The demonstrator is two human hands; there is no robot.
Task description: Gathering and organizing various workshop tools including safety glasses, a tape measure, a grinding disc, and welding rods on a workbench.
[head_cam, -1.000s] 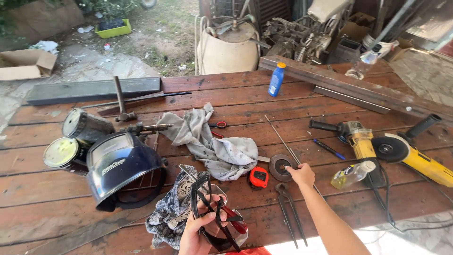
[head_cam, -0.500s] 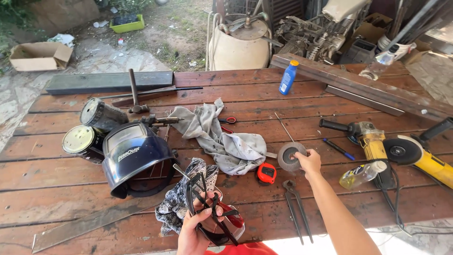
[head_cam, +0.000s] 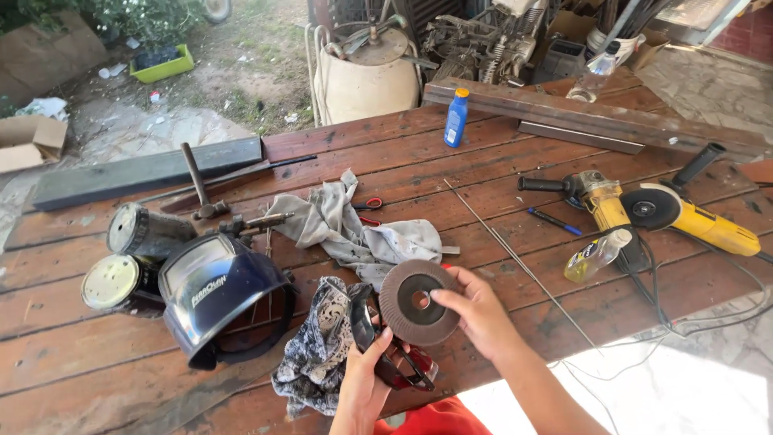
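My right hand (head_cam: 475,310) holds a round brownish flap disc (head_cam: 418,301) upright by its edge and centre hole, above the near part of the wooden table (head_cam: 97,362). My left hand (head_cam: 364,380) grips a pair of dark safety glasses (head_cam: 380,354) just below and left of the disc. A patterned cloth (head_cam: 318,346) hangs next to my left hand. The disc hides the orange tape measure and most of the pincers.
A dark blue welding helmet (head_cam: 213,294) and two round cans (head_cam: 129,258) sit at the left. A grey rag (head_cam: 354,234) lies mid-table. Two yellow angle grinders (head_cam: 652,211), a clear bottle (head_cam: 594,254), a blue pen (head_cam: 554,221) and thin rods (head_cam: 515,258) lie right. A blue bottle (head_cam: 456,118) stands far back.
My right hand picked the flap disc off the table and carried it left and toward me, beside the glasses. The view shifted, the table contents appearing further right.
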